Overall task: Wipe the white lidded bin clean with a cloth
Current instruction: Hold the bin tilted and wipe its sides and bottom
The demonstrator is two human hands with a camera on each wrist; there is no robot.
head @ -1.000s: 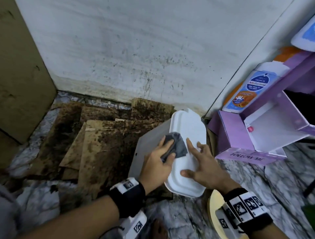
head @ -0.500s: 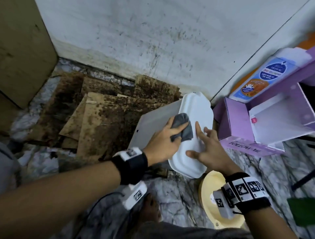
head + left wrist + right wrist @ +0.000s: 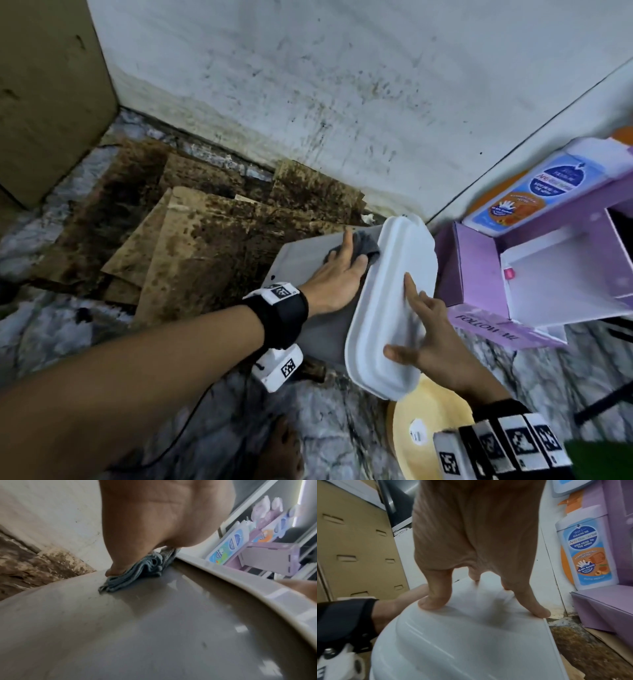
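Observation:
The bin stands in a floor corner, with a white lid [image 3: 394,274] and a grey side wall [image 3: 305,263]. My left hand [image 3: 342,270] lies flat on that wall just below the lid's rim, fingers straight, pressing a bunched grey-blue cloth [image 3: 368,248] against it. The left wrist view shows the cloth [image 3: 137,574] squeezed between my fingers and the glossy grey wall [image 3: 154,628], beside the lid rim [image 3: 240,584]. My right hand [image 3: 428,329] rests on the lid with fingers spread. In the right wrist view its fingertips [image 3: 435,600] press the lid [image 3: 471,635].
Stained, mouldy cardboard sheets [image 3: 205,246] cover the floor left of the bin. A purple box [image 3: 479,270] and a wash bottle [image 3: 527,192] crowd its right side. A yellow round disc [image 3: 424,431] lies near the bin. A brown carton [image 3: 44,85] stands at the far left.
My left hand has slid off the lid's top onto the grey side wall and flattened on the cloth. The right hand stays on the lid.

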